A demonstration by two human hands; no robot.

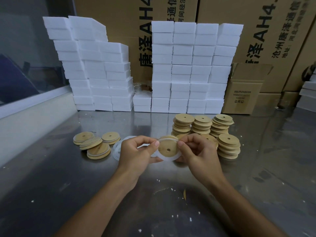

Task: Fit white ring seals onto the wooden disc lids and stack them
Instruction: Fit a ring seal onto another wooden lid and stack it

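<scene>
My left hand [136,151] and right hand [198,151] pinch a wooden disc lid [167,148] with a white ring seal [168,158] half on, above the metal table [51,185], near lid stacks [201,125].

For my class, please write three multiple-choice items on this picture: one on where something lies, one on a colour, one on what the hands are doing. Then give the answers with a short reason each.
1. Where do the lids already fitted with seals lie?
A. left of the hands
B. on the foam blocks
C. inside the small carton

2. What colour is the ring seal being fitted?
A. black
B. white
C. red

3. What are the hands doing?
A. resting flat on the table
B. both holding one wooden disc lid
C. lifting a foam block

Answers:
1 A, four lids with white rims lie there on the steel table.
2 B, it shows white round the lid.
3 B, the left hand and right hand pinch its edges.
</scene>
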